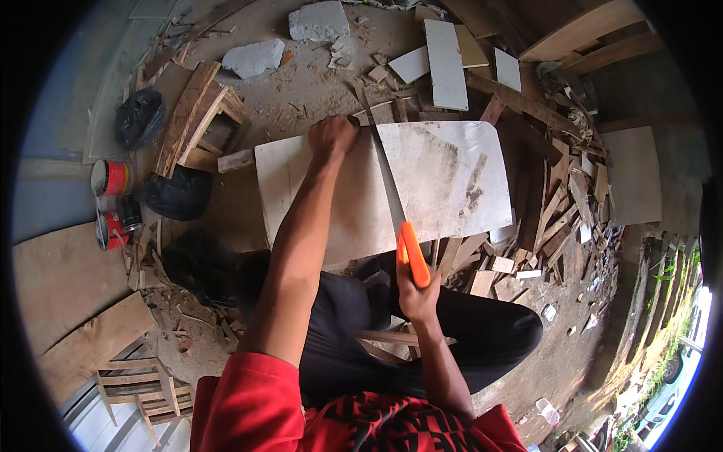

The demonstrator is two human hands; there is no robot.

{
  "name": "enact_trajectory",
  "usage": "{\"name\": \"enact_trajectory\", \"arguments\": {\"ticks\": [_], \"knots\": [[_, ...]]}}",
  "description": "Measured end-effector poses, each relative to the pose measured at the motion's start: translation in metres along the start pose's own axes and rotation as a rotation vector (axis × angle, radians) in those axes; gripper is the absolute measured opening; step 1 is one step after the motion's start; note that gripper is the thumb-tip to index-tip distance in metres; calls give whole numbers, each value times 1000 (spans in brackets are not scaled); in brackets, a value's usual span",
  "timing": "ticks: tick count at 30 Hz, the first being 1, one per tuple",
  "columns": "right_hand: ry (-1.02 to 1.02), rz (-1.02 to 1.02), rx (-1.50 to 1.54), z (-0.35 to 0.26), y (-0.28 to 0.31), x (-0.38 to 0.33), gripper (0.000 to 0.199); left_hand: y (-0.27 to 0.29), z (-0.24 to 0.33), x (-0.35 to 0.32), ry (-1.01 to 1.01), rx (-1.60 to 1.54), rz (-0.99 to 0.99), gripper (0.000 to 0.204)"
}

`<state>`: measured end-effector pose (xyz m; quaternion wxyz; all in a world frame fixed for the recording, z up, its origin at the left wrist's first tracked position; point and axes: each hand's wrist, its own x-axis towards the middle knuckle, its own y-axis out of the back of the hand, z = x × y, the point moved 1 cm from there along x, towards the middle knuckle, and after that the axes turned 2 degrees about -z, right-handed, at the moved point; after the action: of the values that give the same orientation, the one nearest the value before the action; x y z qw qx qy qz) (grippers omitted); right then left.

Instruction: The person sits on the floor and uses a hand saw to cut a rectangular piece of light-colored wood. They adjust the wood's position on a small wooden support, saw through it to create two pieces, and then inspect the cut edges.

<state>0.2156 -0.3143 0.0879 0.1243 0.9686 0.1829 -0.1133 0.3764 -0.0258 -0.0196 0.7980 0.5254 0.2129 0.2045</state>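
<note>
A hand saw (393, 192) with an orange handle and a long tapering blade lies across a whitish, smudged wooden board (444, 169). My right hand (419, 295) is closed round the saw's handle at the board's near edge. The blade points away from me, and its tip reaches past the far edge. Just left of the blade, my left hand (334, 136) is closed over the board's far edge, its fingertips hidden. The board spans the space in front of my knees; what bears it underneath is mostly covered.
Wood offcuts (557, 218) are heaped at the right. White panels (446, 64) and pale blocks (319, 21) lie beyond the board. To the left are a wooden frame (197, 124), a black plastic bag (177, 192) and red cans (113, 177). A slatted wooden piece (143, 388) stands lower left.
</note>
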Motion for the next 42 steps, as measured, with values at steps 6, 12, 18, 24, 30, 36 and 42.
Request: {"name": "enact_trajectory", "arguments": {"ticks": [6,12,18,24,30,36,42], "knots": [[47,6,-57,4,19,-62,25,18,21,-9,85,51,-85,38],[-89,62,112,-22,-19,68,27,17,25,-9,85,28,-73,41],[30,-24,-54,17,22,-60,25,27,20,-6,99,27,-155,51],[40,58,-7,-4,-1,-5,26,9,15,-13,69,-6,35,44],[-2,27,89,-22,-35,94,25,24,27,-6,119,14,-160,41],[44,-69,-127,-4,24,-49,23,20,18,-5,121,17,-130,53],[32,4,-1,-21,-28,90,27,20,21,-9,108,3,-112,43]]}}
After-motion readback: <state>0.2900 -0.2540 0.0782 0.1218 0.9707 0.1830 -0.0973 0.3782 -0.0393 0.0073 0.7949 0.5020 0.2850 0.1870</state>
